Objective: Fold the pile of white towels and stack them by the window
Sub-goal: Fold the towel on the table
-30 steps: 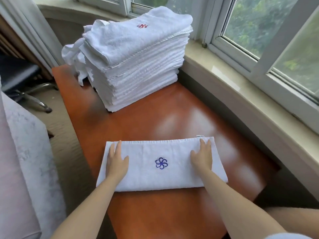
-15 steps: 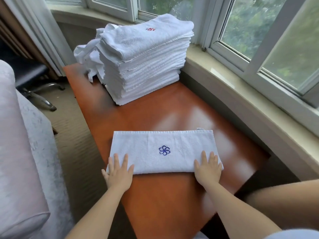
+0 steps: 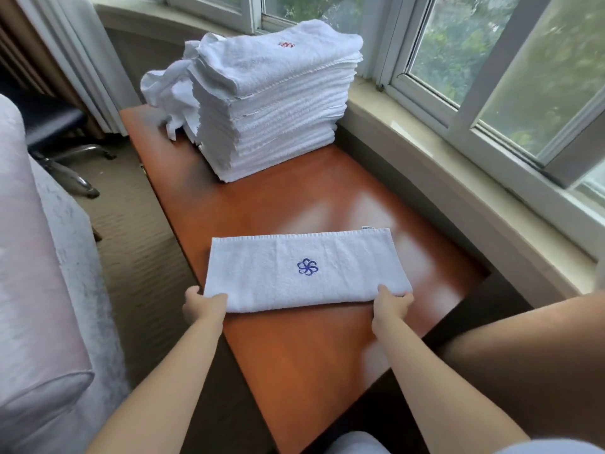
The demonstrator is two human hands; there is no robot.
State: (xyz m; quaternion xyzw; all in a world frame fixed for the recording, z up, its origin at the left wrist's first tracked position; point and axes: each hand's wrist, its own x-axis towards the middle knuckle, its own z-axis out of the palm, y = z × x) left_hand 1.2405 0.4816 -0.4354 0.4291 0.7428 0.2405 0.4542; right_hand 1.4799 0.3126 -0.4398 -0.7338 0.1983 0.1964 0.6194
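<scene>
From the head camera, we saw a folded white towel (image 3: 294,273) lying flat across the near half of a reddish wooden table (image 3: 327,355), a blue flower emblem (image 3: 307,267) stitched at its centre. Our left hand (image 3: 203,304) gripped the towel's near left corner, fingers tucked under the cloth and out of sight. Our right hand (image 3: 391,304) held the near right corner the same way, thumb on top and fingers curled beneath the folded edge.

At the far end of the table, close to the window (image 3: 491,77), stood a tall stack of folded towels (image 3: 278,109), its top towel bearing a red emblem (image 3: 287,44). Crumpled white towels (image 3: 167,93) lay touching the stack's left side. A pale stone sill (image 3: 458,191) ran along the table's right edge. To the left we saw a pale upholstered seat (image 3: 32,257), and beyond it a chair base (image 3: 72,165) on the carpet (image 3: 137,257), beside curtains (image 3: 75,44).
</scene>
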